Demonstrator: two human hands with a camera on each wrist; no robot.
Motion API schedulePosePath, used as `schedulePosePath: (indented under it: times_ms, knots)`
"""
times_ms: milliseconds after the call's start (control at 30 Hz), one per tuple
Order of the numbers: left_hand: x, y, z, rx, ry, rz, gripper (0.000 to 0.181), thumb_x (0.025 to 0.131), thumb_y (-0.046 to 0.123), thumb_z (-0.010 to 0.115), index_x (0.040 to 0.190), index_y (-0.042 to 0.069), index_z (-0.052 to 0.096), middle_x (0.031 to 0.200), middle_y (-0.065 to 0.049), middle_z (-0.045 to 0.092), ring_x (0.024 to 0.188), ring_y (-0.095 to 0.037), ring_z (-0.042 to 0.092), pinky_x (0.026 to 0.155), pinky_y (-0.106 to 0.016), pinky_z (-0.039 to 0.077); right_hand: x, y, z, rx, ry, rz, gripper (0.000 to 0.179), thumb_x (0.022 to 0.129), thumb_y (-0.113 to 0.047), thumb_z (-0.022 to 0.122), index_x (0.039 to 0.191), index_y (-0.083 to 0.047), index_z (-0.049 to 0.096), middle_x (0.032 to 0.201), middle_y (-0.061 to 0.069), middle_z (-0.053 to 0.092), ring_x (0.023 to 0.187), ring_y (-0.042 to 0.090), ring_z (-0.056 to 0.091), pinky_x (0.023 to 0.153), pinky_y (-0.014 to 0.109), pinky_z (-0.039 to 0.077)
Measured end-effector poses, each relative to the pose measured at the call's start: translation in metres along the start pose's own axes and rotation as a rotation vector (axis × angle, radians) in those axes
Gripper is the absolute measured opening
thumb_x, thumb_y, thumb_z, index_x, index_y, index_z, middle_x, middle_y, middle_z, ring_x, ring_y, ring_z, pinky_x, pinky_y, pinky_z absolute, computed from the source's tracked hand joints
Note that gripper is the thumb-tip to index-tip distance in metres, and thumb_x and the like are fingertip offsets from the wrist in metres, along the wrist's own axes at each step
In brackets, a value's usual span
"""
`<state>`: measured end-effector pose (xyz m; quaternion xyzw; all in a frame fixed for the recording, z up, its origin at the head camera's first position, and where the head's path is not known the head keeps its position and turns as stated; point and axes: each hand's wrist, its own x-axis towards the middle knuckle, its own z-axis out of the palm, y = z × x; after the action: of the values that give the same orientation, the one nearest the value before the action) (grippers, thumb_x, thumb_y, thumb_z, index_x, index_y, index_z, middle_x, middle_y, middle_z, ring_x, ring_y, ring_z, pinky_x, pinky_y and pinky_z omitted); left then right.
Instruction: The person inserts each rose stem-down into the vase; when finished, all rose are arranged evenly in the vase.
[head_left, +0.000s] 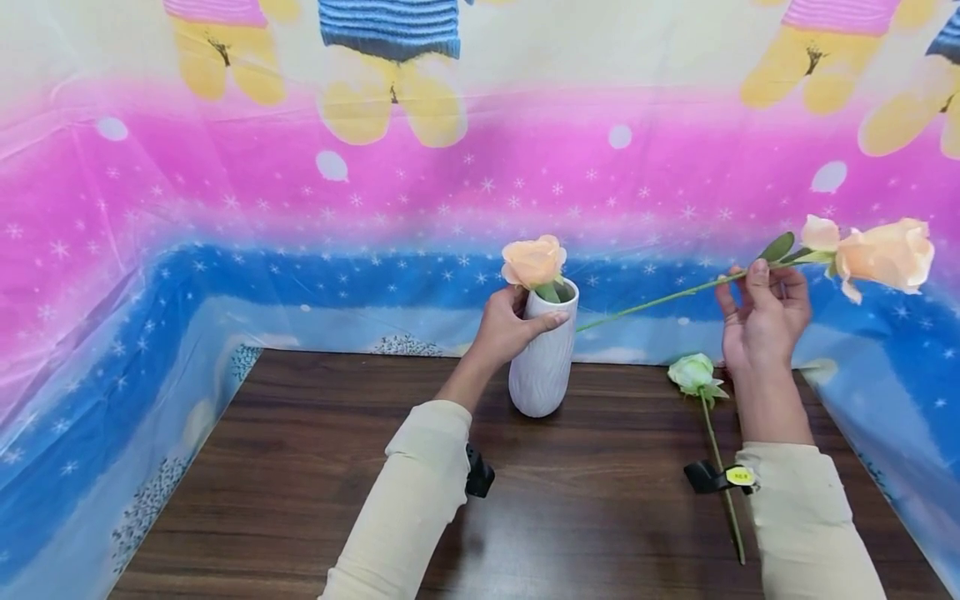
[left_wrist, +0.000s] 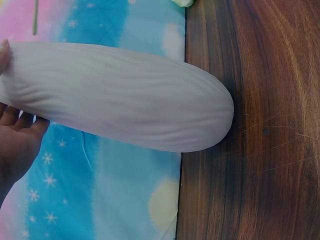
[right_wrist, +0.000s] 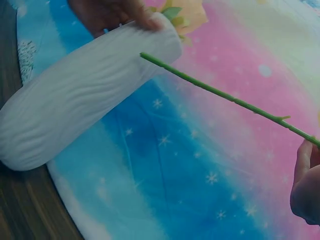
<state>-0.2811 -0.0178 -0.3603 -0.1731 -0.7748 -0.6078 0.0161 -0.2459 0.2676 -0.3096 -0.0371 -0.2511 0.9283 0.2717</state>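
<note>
My left hand [head_left: 504, 329] grips a white ribbed vase [head_left: 542, 375] near its rim, thumb across the front and fingers behind. The vase leans slightly; whether its base touches the table I cannot tell. One peach rose [head_left: 534, 262] stands in its mouth, its stem hidden inside. Between thumb and fingers, my right hand [head_left: 768, 321] pinches the green stem [right_wrist: 225, 95] of a second peach rose [head_left: 888, 254], which has a smaller bud beside the bloom. This flower is held nearly level, bloom to the right, with the bare stem end pointing toward the vase.
A pale green rose [head_left: 696, 375] lies on the brown wooden table [head_left: 315, 467], its stem running toward the near edge beside my right forearm. Behind and along the sides hangs a pink and blue printed cloth [head_left: 480, 183]. Black straps circle both wrists.
</note>
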Motion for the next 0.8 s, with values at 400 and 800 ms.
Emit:
schedulePosePath:
  times_ms: [400, 800]
  knots:
    - [0.001, 0.0, 0.001, 0.007, -0.001, 0.002, 0.055, 0.09, 0.024, 0.079, 0.138, 0.008, 0.058, 0.133, -0.011, 0.066, 0.121, -0.027, 0.067, 0.102, -0.044, 0.057, 0.005, -0.005, 0.02, 0.047, -0.027, -0.031, 0.016, 0.088, -0.004, 0.071, 0.101, -0.004, 0.061, 0.088, 0.011, 0.064, 0.076, 0.023, 0.07, 0.061, 0.035, 0.062]
    - [0.0, 0.001, 0.0, 0.01, 0.004, 0.0, 0.057, 0.09, 0.024, 0.079, 0.14, 0.009, 0.057, 0.136, -0.011, 0.065, 0.125, -0.027, 0.065, 0.104, -0.045, 0.056, 0.002, -0.005, 0.053, 0.133, -0.123, -0.001, 0.013, 0.09, -0.002, 0.067, 0.1, -0.005, 0.06, 0.089, 0.013, 0.067, 0.074, 0.025, 0.069, 0.061, 0.037, 0.062]
